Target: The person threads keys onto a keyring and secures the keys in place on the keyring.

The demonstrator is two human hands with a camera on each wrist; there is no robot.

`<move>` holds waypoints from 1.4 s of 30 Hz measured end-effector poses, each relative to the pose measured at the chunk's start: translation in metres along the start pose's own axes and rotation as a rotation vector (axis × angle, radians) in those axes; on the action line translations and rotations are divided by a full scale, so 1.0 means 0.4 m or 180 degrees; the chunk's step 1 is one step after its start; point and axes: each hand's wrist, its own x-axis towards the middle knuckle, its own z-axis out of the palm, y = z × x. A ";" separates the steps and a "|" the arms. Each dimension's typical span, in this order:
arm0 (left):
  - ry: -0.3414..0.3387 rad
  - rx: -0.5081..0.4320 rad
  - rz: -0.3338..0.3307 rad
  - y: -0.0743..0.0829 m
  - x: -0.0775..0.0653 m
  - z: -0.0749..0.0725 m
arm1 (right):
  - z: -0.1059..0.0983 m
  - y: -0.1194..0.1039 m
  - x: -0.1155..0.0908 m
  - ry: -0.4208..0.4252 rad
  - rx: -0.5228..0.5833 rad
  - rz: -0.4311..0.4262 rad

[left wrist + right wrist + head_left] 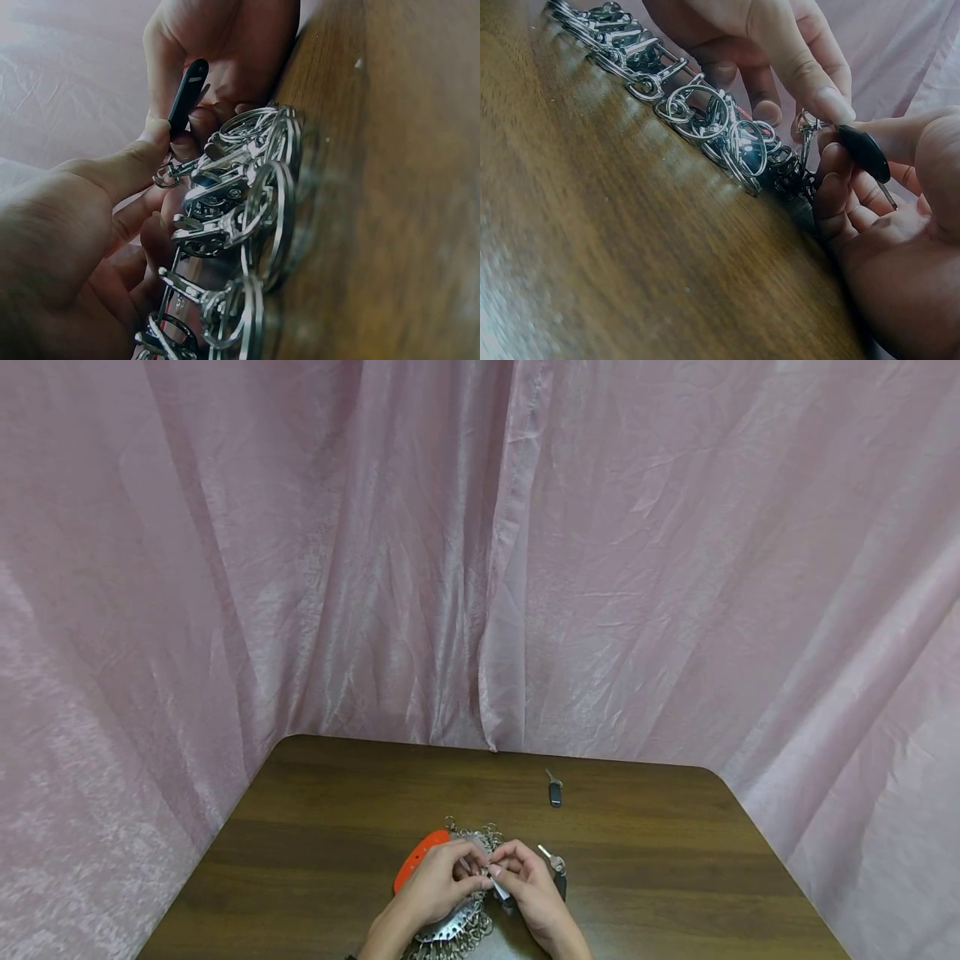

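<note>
An orange-edged holder (pixel 420 857) with a perforated metal plate (pixel 447 925) lies under my hands, fringed with many metal snap hooks (pixel 217 234) and split rings (pixel 697 112). My left hand (pixel 438 878) reaches over the plate and pinches a small snap hook (pixel 168 174) at the fringe's end. Beside it, my right hand (pixel 531 893) holds a key with a black head (pixel 865 155) between thumb and fingers, its blade (pixel 886 193) pointing toward the palm. The fingertips of both hands meet near the black head. Fingers partly hide how hook and key touch.
A key with a black fob (pixel 555 793) lies farther back on the brown wooden table (pixel 675 860). Another key (pixel 552 858) with a dark fob lies just right of my right hand. Pink curtains (pixel 420 568) hang behind the table.
</note>
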 end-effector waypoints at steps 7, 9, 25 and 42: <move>-0.0027 0.0031 -0.0046 -0.003 0.001 0.001 | 0.000 0.005 -0.003 -0.0004 0.0055 -0.0060; -0.0035 0.0036 -0.0038 -0.004 0.001 0.001 | 0.001 0.006 -0.003 -0.0001 0.0069 -0.0063; -0.0013 0.0087 0.0019 -0.004 -0.001 -0.001 | 0.007 -0.003 -0.006 0.0000 0.0002 -0.0038; -0.0008 0.0021 -0.0010 0.008 -0.007 -0.001 | 0.007 -0.002 -0.004 0.0015 -0.0009 0.0037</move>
